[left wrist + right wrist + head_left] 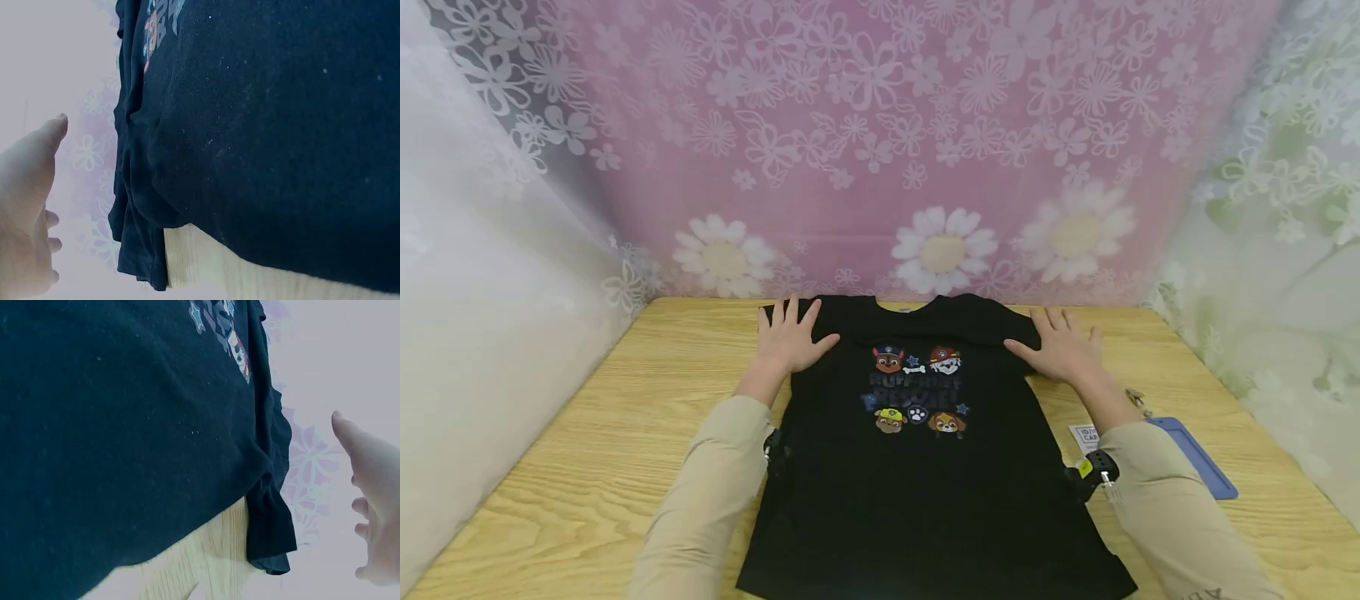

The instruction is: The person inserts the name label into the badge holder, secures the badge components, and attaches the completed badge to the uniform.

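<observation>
A black T-shirt (pixel 925 492) with a print of cartoon dogs lies spread face up, its neckline at the far side. My left hand (pixel 788 337) is over the sleeve on the left, fingers straight and spread. Over the opposite sleeve is my right hand (pixel 1062 348), its fingers likewise spread. In the left wrist view the left hand (pixel 25 206) appears beside the shirt's folded shoulder area (pixel 140 187). The right wrist view has the right hand (pixel 374 494) next to the other sleeve (pixel 270 531). Neither hand grips anything; whether they touch the cloth is unclear.
The shirt lies on a wood-grain table (pixel 587 442). Right of it are a blue card holder (pixel 1198 458), partly behind the right forearm, a white printed tag (pixel 1084 435) and a small metal clip (pixel 1137 400). A pink floral curtain (pixel 850 167) hangs along the far edge.
</observation>
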Action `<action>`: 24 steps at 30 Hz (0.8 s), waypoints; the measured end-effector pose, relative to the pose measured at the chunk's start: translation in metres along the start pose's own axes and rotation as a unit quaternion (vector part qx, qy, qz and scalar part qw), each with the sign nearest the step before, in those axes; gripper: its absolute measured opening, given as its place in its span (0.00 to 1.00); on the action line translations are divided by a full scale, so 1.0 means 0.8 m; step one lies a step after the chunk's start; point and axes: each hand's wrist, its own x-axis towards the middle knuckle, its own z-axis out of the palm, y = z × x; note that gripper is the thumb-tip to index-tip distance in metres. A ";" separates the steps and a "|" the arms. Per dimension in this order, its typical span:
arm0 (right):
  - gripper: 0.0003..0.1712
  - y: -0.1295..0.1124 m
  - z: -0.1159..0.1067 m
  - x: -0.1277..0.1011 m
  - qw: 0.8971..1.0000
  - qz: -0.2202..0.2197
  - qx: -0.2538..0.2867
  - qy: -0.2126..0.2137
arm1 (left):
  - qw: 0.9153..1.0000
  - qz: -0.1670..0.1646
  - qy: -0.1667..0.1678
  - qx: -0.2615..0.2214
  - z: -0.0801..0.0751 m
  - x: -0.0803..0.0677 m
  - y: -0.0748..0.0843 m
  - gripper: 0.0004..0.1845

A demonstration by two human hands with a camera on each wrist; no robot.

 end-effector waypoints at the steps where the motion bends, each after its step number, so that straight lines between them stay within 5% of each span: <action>1: 0.52 0.001 -0.001 -0.001 1.000 -0.004 -0.002 0.006 | 1.000 0.002 0.001 0.002 0.000 0.001 0.000 0.40; 11: 0.36 0.010 -0.010 -0.008 0.998 -0.042 0.025 0.046 | 0.995 0.073 0.061 0.041 -0.010 0.003 0.014 0.24; 24: 0.28 0.038 -0.011 -0.026 0.994 -0.068 0.053 0.071 | 0.987 0.133 0.062 0.061 -0.015 0.003 0.059 0.25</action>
